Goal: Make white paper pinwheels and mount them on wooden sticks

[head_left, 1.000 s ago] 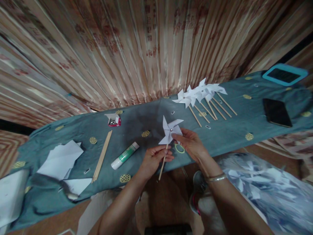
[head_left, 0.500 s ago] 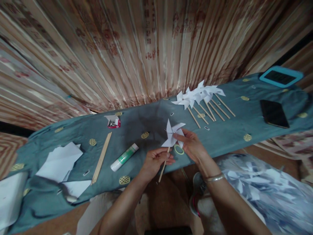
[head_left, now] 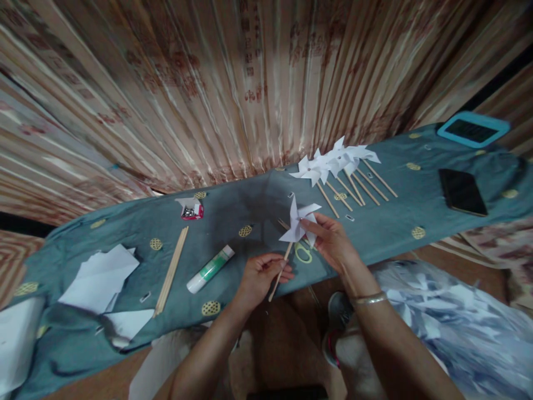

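Note:
A white paper pinwheel (head_left: pixel 300 220) on a thin wooden stick (head_left: pixel 278 274) hangs just above the teal cloth (head_left: pixel 391 222) of the table. My left hand (head_left: pixel 261 273) is closed around the stick's lower part. My right hand (head_left: pixel 328 240) pinches a blade of the pinwheel's head with its fingertips. Green-handled scissors (head_left: pixel 303 253) lie on the cloth under the pinwheel.
Several finished pinwheels (head_left: pixel 337 164) lie in a row at the back right. A glue stick (head_left: pixel 210 269), a bundle of wooden sticks (head_left: pixel 170 270), white paper sheets (head_left: pixel 102 275), a small red box (head_left: pixel 190 209), a dark phone (head_left: pixel 461 191) and a blue-edged tablet (head_left: pixel 472 129) lie about. A curtain hangs behind.
The pinwheel has shifted slightly right and away from me, and its head has turned a little under my right fingers. Both hands keep their hold.

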`<act>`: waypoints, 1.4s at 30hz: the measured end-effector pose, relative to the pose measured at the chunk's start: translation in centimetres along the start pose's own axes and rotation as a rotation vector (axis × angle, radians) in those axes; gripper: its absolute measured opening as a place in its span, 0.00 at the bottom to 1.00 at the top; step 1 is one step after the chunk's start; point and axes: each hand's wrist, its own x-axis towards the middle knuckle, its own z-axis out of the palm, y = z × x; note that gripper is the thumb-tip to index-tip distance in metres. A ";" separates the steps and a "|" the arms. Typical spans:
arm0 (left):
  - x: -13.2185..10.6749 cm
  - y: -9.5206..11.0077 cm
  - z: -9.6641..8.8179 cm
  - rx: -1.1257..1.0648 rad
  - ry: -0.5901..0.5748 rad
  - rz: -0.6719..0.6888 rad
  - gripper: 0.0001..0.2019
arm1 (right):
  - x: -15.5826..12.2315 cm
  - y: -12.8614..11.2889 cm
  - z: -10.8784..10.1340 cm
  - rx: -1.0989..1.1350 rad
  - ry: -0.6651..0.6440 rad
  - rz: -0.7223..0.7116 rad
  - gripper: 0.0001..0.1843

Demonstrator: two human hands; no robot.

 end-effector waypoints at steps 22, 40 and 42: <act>0.0 0.9 0.0 -0.032 0.061 0.065 0.24 | -0.4 0.2 -0.3 0.035 0.066 0.089 0.17; -0.1 1.2 -0.1 -0.043 0.062 0.068 0.24 | -1.0 0.0 0.3 -0.138 -0.037 0.106 0.20; -0.1 1.3 -0.1 -0.037 0.065 0.068 0.24 | -0.9 -0.5 -0.3 -0.138 -0.026 0.059 0.19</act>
